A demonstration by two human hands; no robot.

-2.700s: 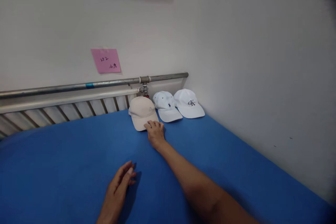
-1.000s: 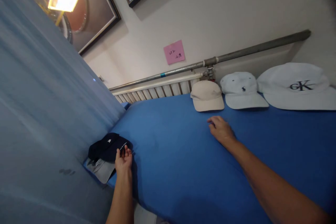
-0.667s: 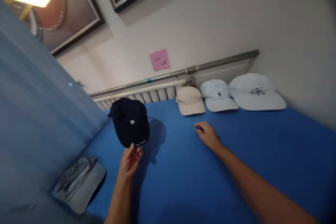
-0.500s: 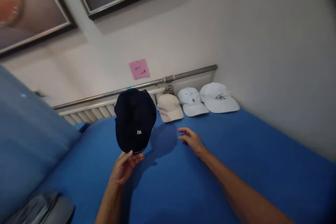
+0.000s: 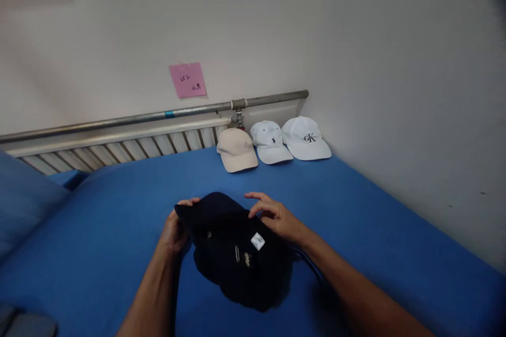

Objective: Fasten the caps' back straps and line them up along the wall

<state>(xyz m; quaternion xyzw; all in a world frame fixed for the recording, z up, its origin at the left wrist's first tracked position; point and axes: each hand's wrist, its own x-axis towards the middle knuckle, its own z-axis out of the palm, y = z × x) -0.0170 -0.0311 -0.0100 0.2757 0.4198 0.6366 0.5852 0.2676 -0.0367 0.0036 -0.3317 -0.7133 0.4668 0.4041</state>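
A dark navy baseball cap (image 5: 225, 268) is tipped so that its inside faces me, showing a small white label and some pale marks. My left hand (image 5: 174, 229) is closed on the cap's edge at the brim end. At the cap's far right edge is my right hand (image 5: 279, 218), with its index finger stretched out and the other fingers bent. Its fingertips look close to the fabric or touching it; the thumb is hidden. Beyond the hands, a beige cap (image 5: 236, 150), a white cap with a small dark logo (image 5: 271, 142) and a white CK cap (image 5: 306, 138) stand in a row.
The caps rest on a blue-covered surface (image 5: 118, 210) against the wall. Behind it run a metal pipe (image 5: 272, 99) and a white radiator (image 5: 150, 146). A pink note (image 5: 187, 80) sticks to the wall. Grey fabric (image 5: 29, 324) lies at lower left.
The navy cap has come down and towards me and been turned from its outside to its inside. My right hand has moved to the cap's edge. The view has tilted down.
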